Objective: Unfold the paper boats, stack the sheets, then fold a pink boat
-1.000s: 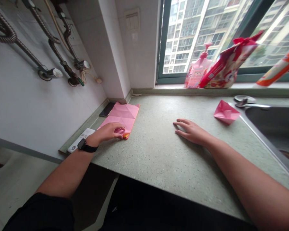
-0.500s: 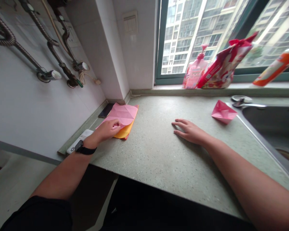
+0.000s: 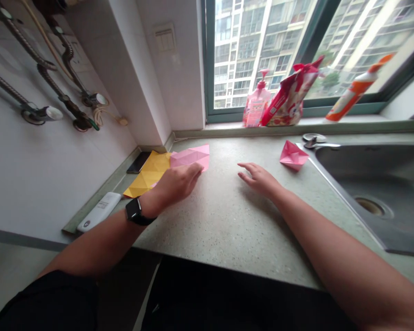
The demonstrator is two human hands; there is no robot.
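My left hand (image 3: 177, 184), with a black watch on its wrist, pinches the near right edge of a creased pink sheet of paper (image 3: 189, 156). Part of that sheet is hidden behind the hand. Left of it, a creased yellow sheet of paper (image 3: 148, 171) lies on the counter, partly overlapped by the pink one. My right hand (image 3: 259, 178) is held low over the counter, holding nothing, its fingers apart and pointing toward the pink sheet. A folded pink paper piece (image 3: 294, 156) rests beyond the right hand, beside the sink.
A dark phone (image 3: 139, 162) and a white power bank (image 3: 100, 212) lie along the left wall. The steel sink (image 3: 400, 184) with its faucet (image 3: 322, 145) is at right. A pink pump bottle (image 3: 257, 105), red bag (image 3: 291, 99) and orange-white bottle (image 3: 350, 96) stand on the sill.
My left hand has drawn the pink sheet rightward off the pile, uncovering the yellow sheet. The right hand stays apart from it with fingers spread. The view has turned right.
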